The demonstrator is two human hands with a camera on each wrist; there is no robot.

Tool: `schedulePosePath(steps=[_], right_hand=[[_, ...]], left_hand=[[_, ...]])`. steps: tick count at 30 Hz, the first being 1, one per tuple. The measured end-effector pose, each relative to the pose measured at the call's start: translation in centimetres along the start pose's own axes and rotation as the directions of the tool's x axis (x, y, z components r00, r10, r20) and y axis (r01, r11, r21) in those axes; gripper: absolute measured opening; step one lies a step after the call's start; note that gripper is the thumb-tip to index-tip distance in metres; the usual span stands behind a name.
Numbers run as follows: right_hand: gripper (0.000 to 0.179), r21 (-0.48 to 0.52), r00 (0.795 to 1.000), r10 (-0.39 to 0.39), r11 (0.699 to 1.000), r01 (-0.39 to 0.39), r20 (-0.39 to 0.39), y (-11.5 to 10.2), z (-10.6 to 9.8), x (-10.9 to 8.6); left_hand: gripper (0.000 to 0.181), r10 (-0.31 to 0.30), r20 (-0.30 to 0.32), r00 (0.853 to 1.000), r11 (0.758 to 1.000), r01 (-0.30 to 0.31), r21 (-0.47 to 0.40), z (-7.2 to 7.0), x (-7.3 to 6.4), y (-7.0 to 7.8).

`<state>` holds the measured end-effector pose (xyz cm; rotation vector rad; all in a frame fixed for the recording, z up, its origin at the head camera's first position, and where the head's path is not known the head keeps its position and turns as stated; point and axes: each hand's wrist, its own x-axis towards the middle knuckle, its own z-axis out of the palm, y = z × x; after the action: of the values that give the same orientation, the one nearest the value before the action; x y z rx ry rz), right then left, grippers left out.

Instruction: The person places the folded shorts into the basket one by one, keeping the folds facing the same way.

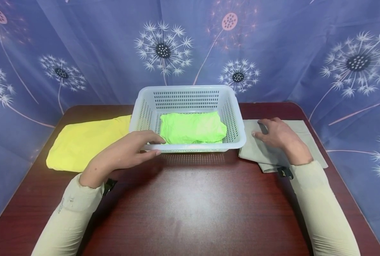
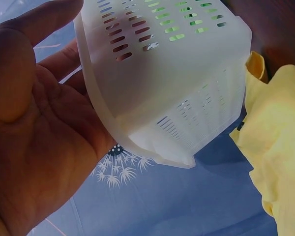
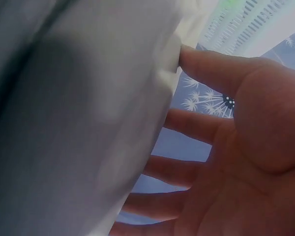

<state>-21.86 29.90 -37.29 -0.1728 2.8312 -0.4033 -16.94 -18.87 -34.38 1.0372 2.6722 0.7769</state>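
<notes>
My left hand (image 1: pixel 130 149) holds the front left rim of a pale plastic basket (image 1: pixel 190 146), fingers over the edge and thumb on the outer side. Inside the basket lies a folded bright green cloth (image 1: pixel 193 128). At the right, my right hand (image 1: pixel 279 137) is over a folded grey cloth (image 1: pixel 292 135), thumb spread away from the fingers. The right wrist view has its fingertips right at the surface of the grey cloth (image 3: pixel 88 123). Left of the basket, a folded yellow cloth (image 1: pixel 84 142) lies beside my left forearm.
All of this is on a dark red-brown wooden table (image 1: pixel 193 206) with rounded far corners. Behind it hangs a blue curtain (image 1: pixel 107 42) with dandelion prints, close to the table's far edge and both sides. The basket stands near that far edge.
</notes>
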Motion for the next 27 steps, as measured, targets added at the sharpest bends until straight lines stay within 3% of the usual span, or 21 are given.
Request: schedulePosePath(steps=[11,27], right_hand=[[0.074,-0.020,0.999,-0.006,1.000,0.007,0.040,0.10,-0.01,0.17],[0.072,-0.053,0.999,-0.036,0.998,0.035,-0.014,0.32,0.56,0.17]], left_hand=[[0.028,0.021,-0.009,1.000,1.000,-0.021,0.010,0.03,0.01,-0.11],[0.025,0.030,-0.010,1.000,0.999,-0.029,0.031,0.06,0.18,-0.12]])
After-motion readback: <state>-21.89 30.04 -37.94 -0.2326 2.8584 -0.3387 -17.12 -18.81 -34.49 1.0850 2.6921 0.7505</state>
